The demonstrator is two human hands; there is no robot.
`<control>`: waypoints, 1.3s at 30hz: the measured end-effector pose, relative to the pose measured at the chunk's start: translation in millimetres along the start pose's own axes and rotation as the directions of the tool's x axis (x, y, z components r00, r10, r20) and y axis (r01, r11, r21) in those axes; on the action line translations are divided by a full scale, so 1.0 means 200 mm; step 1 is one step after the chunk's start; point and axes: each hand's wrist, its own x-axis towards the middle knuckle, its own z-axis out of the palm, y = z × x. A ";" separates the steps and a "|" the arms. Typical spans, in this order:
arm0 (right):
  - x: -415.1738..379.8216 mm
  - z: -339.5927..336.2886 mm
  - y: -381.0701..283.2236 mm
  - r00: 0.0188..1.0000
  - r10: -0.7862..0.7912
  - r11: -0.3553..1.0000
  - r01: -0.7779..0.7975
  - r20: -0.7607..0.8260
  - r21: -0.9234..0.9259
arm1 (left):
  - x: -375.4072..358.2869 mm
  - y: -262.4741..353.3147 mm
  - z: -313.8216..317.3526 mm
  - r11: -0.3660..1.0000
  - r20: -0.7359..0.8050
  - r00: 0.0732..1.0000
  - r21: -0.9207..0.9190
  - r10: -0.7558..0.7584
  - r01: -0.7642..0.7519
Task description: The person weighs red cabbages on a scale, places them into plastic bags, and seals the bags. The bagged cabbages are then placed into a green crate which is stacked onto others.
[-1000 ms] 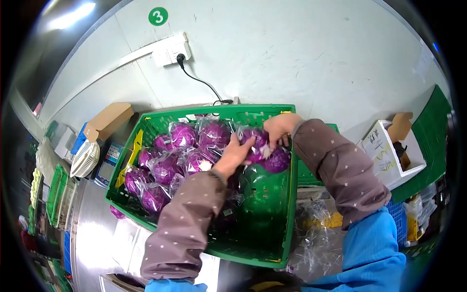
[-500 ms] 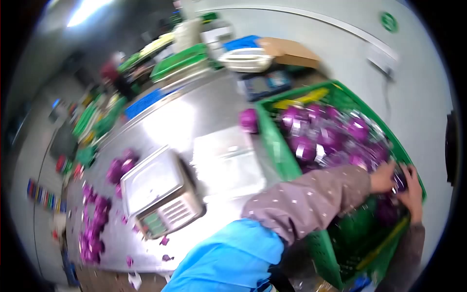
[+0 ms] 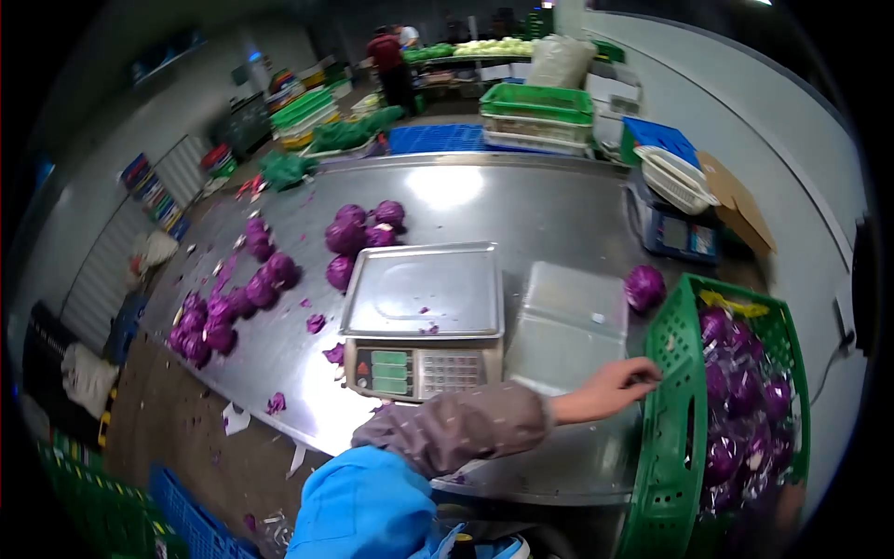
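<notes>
My left hand (image 3: 607, 391) hangs beside the left wall of the green crate (image 3: 672, 410), just right of the stack of clear plastic bags (image 3: 573, 321). Its fingers are loosely bent and apart, with nothing visible between them. My right hand (image 3: 790, 506) is a dim shape low at the crate's right side; its fingers cannot be made out. Inside the crate lie several purple cabbages (image 3: 745, 391) wrapped in clear plastic. One loose purple cabbage (image 3: 644, 288) sits on the table by the crate's far left corner.
A weighing scale (image 3: 424, 317) with scraps on its pan stands mid-table. Several bare cabbages (image 3: 346, 235) lie behind and left of it. A second scale (image 3: 684, 233) carrying a white basket (image 3: 678, 179) stands at the back right. Stacked crates (image 3: 535, 104) stand beyond the table.
My left hand has come out of the crate to its left side, leaving the wrapped cabbage it was touching. My right hand is lower in view. The view has turned left and levelled.
</notes>
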 end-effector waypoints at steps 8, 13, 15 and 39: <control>0.13 -1.05 -0.57 0.910 -0.310 0.939 0.339 -0.275 0.063 | -1.08 -0.03 -0.73 0.960 -0.696 0.668 -0.117 -0.263 0.256; -0.02 -1.86 -1.32 0.925 -0.379 0.915 0.379 0.026 -0.138 | -1.62 -0.05 -1.14 0.969 -0.923 0.344 -0.096 -0.173 0.227; 0.16 -1.60 -1.54 0.774 -0.477 0.833 0.549 -0.416 0.066 | -1.87 -0.09 -1.39 0.957 -0.977 0.160 -0.093 -0.141 0.274; -1.04 -2.39 -3.29 0.464 -0.882 0.364 0.785 -0.086 0.502 | -3.23 0.37 -2.75 0.984 -0.950 -0.270 -0.171 -0.154 0.040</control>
